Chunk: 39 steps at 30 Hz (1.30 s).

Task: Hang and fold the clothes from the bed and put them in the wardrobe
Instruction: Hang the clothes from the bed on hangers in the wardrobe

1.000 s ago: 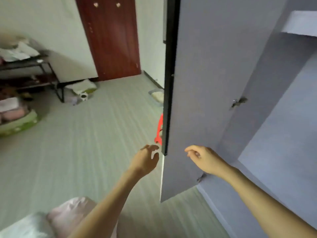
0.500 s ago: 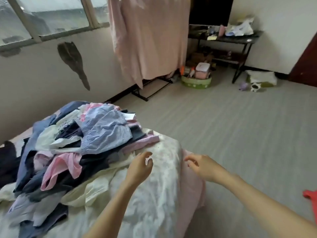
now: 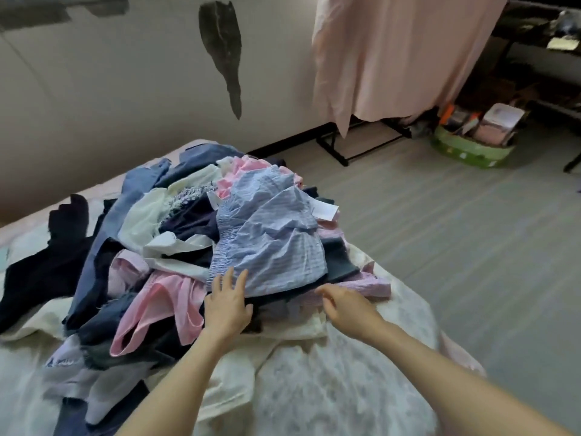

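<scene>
A heap of mixed clothes (image 3: 132, 247) lies on the bed (image 3: 330, 388), which has a pale patterned cover. On top sits a light blue striped garment (image 3: 273, 240) with a white tag. My left hand (image 3: 227, 302) reaches with straight fingers to the near edge of that garment, fingertips touching it. My right hand (image 3: 345, 305) hovers just right of it over a pink striped piece (image 3: 367, 283), fingers loosely curled and holding nothing. A pink garment (image 3: 163, 309) lies left of my left hand. The wardrobe is out of view.
A pink sheet (image 3: 399, 55) hangs on a black rack at the back. A green basket (image 3: 468, 149) with boxes stands on the floor at the right, beside a dark shelf unit (image 3: 540, 33). The striped floor (image 3: 456, 247) runs right of the bed.
My view swung from the open wardrobe door to the bed. Both hands have moved forward to the clothes heap, the left one now touching the blue striped garment.
</scene>
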Tool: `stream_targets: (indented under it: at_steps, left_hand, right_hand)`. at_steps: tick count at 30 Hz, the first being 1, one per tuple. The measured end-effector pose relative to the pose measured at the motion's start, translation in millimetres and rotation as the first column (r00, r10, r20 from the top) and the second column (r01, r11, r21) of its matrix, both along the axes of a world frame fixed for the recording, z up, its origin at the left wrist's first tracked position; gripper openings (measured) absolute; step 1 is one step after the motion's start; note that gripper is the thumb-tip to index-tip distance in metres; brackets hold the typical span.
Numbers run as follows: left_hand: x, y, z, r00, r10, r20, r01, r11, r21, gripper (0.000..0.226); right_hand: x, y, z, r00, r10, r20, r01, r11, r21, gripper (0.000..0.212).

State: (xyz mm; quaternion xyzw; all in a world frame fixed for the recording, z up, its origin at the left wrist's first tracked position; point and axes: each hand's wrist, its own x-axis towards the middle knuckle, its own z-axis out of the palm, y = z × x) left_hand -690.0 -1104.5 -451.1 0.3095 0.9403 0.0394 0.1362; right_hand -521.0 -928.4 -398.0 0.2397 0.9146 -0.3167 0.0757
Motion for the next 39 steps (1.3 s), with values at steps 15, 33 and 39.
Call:
stream_targets:
  at_steps: [15, 33, 39]
  left_hand:
    - [-42.7, 32.9, -7.8, 0.982, -0.109, -0.155, 0.181, 0.779, 0.6, 0.033]
    - [180.4, 103.9, 145.5, 0.629, -0.595, 0.5, -0.059, 0.605, 0.794, 0.046]
    - [312.4, 131.7, 170.4, 0.634, -0.757, 0.156, 0.29, 0.42, 0.86, 0.017]
  right_hand:
    - [-63.4, 8.2, -57.2, 0.986, 0.009, -0.167, -0.02, 0.998, -0.062, 0.062]
    - [151.4, 38.8, 101.1, 0.715, -0.6, -0.359, 0.459, 0.79, -0.406, 0.015]
    - [332.5, 20.6, 147.0, 0.625, -0.734, -0.268, 0.385, 0.588, -0.712, 0.046]
